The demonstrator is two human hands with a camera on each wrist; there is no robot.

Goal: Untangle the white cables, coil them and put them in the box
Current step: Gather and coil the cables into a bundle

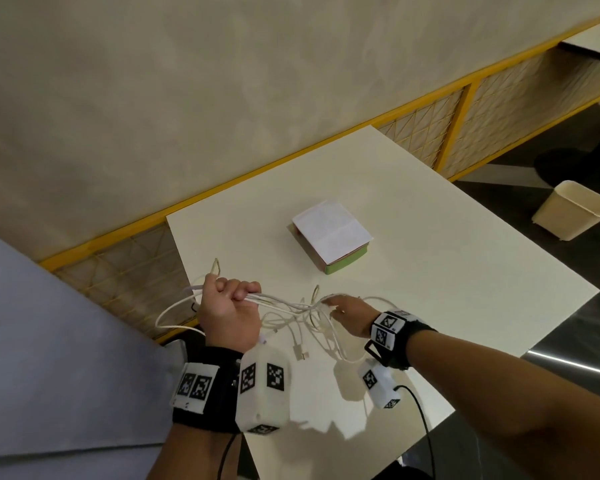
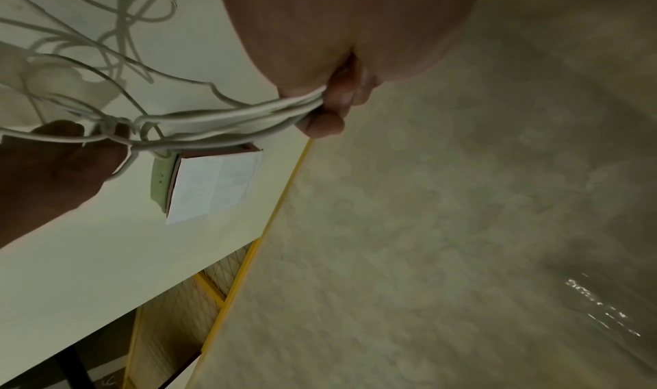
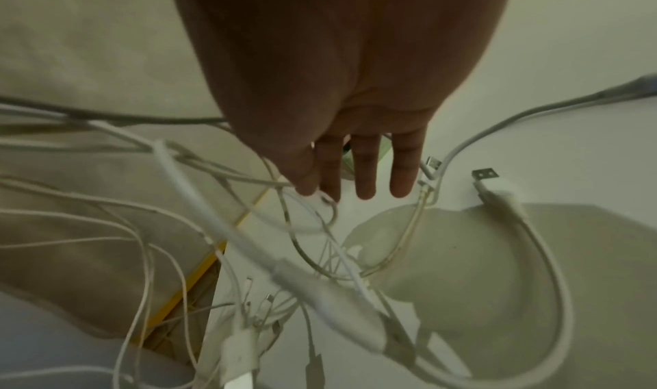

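1. Untangling is the step in hand: the white cables (image 1: 291, 313) hang as one knotted bunch above the near part of the counter (image 1: 465, 271), none coiled yet.
2. The left hand (image 1: 227, 306) is fisted round several strands, holding the bunch up; loops spill out behind it.
3. The right hand (image 1: 349, 311) reaches into the knot with fingers (image 3: 366, 170) straight and spread, touching strands but, as far as the wrist view shows, gripping none.
4. USB plugs (image 1: 300, 351) dangle free under the knot, so ends are there to follow.
5. The box (image 1: 329, 237), with a white top and a green side, sits on the counter beyond both hands, well apart from the cables; whether it is open I cannot tell.
6. Next, I judge, the right hand should pinch one plug end and draw it back through the crossing loops while the left hand holds firm; pulling hard risks tightening the knot.
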